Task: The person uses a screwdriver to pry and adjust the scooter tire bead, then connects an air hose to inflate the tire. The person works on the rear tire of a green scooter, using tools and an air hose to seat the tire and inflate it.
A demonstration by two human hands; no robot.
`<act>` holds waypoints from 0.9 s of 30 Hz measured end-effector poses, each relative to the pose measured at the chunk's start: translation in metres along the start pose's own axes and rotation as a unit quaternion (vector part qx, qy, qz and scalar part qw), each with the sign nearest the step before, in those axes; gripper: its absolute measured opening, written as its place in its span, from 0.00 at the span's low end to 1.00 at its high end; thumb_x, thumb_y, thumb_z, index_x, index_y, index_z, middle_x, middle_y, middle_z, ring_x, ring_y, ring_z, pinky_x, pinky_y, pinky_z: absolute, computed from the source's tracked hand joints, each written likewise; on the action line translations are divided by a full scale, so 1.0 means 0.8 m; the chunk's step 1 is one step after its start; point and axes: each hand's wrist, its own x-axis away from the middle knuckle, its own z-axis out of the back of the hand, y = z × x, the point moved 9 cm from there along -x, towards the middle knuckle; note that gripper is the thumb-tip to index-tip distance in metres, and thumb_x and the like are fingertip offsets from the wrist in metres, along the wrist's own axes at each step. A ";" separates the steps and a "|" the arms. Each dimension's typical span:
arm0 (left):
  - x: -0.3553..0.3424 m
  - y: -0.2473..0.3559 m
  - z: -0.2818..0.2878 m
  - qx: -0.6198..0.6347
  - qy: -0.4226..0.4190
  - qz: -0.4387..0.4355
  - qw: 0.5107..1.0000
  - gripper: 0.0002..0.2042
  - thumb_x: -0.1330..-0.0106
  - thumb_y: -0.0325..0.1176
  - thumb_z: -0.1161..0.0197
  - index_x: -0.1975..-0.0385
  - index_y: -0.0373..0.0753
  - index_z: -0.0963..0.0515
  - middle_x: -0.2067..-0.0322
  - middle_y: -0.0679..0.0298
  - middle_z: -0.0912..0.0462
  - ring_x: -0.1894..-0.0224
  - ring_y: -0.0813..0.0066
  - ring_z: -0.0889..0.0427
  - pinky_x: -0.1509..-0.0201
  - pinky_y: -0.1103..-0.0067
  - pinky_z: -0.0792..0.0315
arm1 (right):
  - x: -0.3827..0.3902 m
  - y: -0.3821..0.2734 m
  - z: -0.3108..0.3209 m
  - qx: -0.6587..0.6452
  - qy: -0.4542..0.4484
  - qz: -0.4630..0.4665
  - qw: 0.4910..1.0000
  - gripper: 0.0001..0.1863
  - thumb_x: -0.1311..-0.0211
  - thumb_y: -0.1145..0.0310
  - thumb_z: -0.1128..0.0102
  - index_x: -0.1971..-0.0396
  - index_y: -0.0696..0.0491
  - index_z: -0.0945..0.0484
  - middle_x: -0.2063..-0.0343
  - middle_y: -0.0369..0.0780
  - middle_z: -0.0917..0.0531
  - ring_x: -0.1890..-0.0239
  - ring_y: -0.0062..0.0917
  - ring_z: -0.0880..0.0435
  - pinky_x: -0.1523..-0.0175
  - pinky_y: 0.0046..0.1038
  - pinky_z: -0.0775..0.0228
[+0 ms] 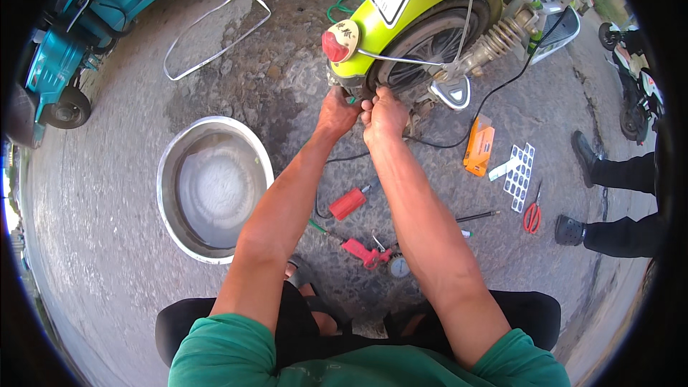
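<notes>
A yellow-green two-wheeler stands in front of me, its rear mudguard [380, 18] curving over a spoked rear wheel [423, 49]. Both my hands meet at the lower back of this wheel, close together. My left hand [338, 111] is closed at the tire [381, 70], just under the mudguard's tip. Beside it, my right hand [387, 116] has its fingers curled onto the tire's edge. My fingertips are partly hidden. Above them sits a red tail light [334, 47], and a coil shock absorber [498, 39] is to the right.
A metal basin [165, 186] of water stands left. Between my forearms lie a red-handled tool [347, 203] and a red inflator gun [367, 252] with a gauge [398, 266]. An orange box [478, 147], a patch sheet [522, 175] and red-handled scissors [532, 217] lie right, near a person's shoes [570, 231].
</notes>
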 end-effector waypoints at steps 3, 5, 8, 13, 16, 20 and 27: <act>0.001 0.043 -0.005 0.030 -0.078 -0.016 0.996 0.29 0.47 0.32 0.25 0.43 0.35 0.24 0.48 0.54 0.15 0.44 0.65 0.18 0.39 0.69 0.26 | -0.008 -0.008 0.008 0.004 -0.005 -0.005 1.000 0.09 0.33 0.65 0.37 0.66 0.54 0.25 0.75 0.34 0.23 0.81 0.20 0.23 0.82 0.22 0.40; 0.002 0.050 -0.001 0.049 -0.089 -0.033 0.994 0.30 0.48 0.31 0.25 0.43 0.35 0.25 0.47 0.53 0.16 0.43 0.63 0.18 0.38 0.69 0.26 | -0.008 -0.011 0.007 0.031 -0.015 -0.015 0.999 0.09 0.34 0.65 0.37 0.65 0.55 0.25 0.75 0.35 0.22 0.82 0.20 0.23 0.83 0.22 0.40; -0.002 0.037 0.016 0.019 -0.017 -0.074 0.997 0.25 0.49 0.32 0.27 0.49 0.34 0.21 0.53 0.52 0.13 0.48 0.60 0.15 0.42 0.67 0.24 | -0.011 -0.013 -0.001 0.092 -0.047 -0.050 0.993 0.08 0.36 0.65 0.36 0.66 0.52 0.24 0.75 0.33 0.21 0.82 0.19 0.23 0.81 0.23 0.38; 0.004 0.061 0.013 -0.089 -0.017 -0.032 0.995 0.22 0.48 0.37 0.30 0.53 0.32 0.18 0.58 0.46 0.12 0.52 0.54 0.12 0.48 0.65 0.21 | -0.020 -0.025 0.006 0.095 -0.047 -0.045 0.993 0.08 0.37 0.67 0.36 0.68 0.53 0.25 0.77 0.34 0.22 0.82 0.20 0.23 0.82 0.23 0.39; -0.002 0.047 0.019 -0.092 -0.014 0.031 0.995 0.19 0.49 0.36 0.29 0.58 0.33 0.14 0.62 0.50 0.10 0.58 0.59 0.10 0.53 0.67 0.19 | -0.008 -0.025 0.000 0.079 -0.046 -0.017 0.996 0.07 0.38 0.68 0.36 0.69 0.54 0.25 0.77 0.35 0.22 0.84 0.21 0.24 0.83 0.24 0.39; -0.012 0.053 0.029 -0.026 0.021 -0.026 0.999 0.20 0.49 0.35 0.27 0.56 0.35 0.15 0.59 0.53 0.10 0.55 0.63 0.10 0.51 0.69 0.20 | 0.002 -0.008 -0.004 0.022 -0.044 -0.048 0.998 0.06 0.37 0.68 0.37 0.68 0.53 0.25 0.76 0.35 0.23 0.82 0.22 0.23 0.82 0.23 0.39; -0.009 0.041 0.011 -0.006 -0.082 -0.072 0.994 0.28 0.50 0.36 0.23 0.47 0.33 0.19 0.50 0.51 0.13 0.45 0.60 0.15 0.42 0.69 0.24 | -0.011 -0.026 0.006 0.084 -0.120 -0.083 0.986 0.07 0.34 0.65 0.36 0.64 0.51 0.23 0.73 0.34 0.20 0.77 0.21 0.20 0.80 0.22 0.37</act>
